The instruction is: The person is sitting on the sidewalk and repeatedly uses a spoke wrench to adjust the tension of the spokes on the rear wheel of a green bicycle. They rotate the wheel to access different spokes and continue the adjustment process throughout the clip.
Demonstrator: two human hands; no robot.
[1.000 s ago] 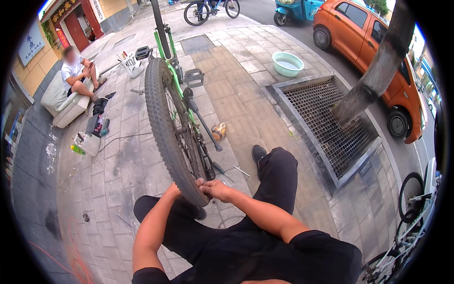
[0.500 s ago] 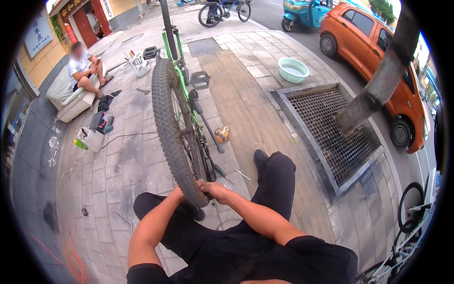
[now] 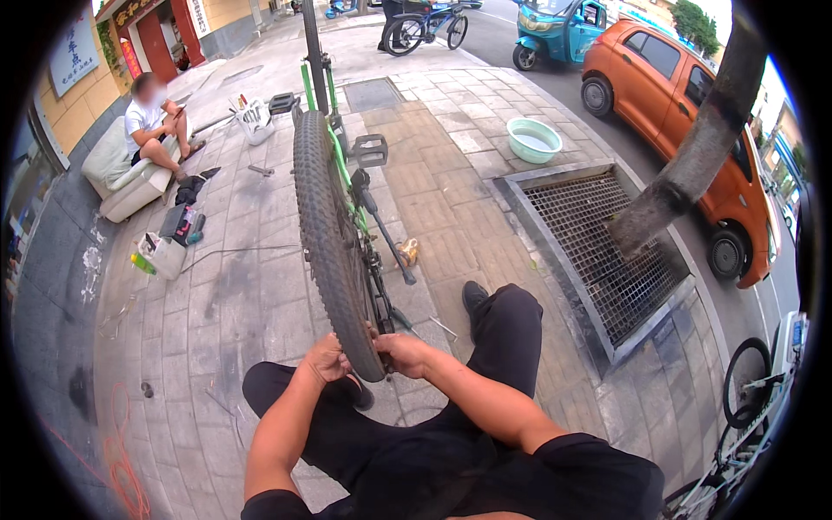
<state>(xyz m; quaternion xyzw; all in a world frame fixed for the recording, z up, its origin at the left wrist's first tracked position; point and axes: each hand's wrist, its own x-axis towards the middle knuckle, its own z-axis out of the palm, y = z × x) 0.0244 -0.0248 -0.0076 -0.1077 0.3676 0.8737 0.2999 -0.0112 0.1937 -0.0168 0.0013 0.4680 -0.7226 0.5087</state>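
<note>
A green-framed bicycle (image 3: 340, 160) stands before me, its knobbly black tyre (image 3: 325, 208) pointing toward my knees. My left hand (image 3: 328, 358) grips the near end of the tyre from the left side, fingers curled against its edge. On the opposite side, my right hand (image 3: 402, 354) is closed at the tyre and rim, fingertips partly hidden by the rubber. Just beyond the right hand, a screwdriver (image 3: 406, 321) and a short metal rod (image 3: 443, 327) lie on the paving. The kickstand (image 3: 388, 232) juts out on the wheel's right.
An orange-brown roll (image 3: 407, 251) lies by the kickstand. To the right are a pale green basin (image 3: 534, 141), a tree grate (image 3: 598, 251) and a leaning trunk (image 3: 685, 173). A seated person (image 3: 154, 130), a white container (image 3: 163, 256) and a tool bag (image 3: 254, 121) are left.
My left hand has come out from behind the tyre to its left side, with its back now visible. The tyre appears slightly farther right; my right hand stays at its right side.
</note>
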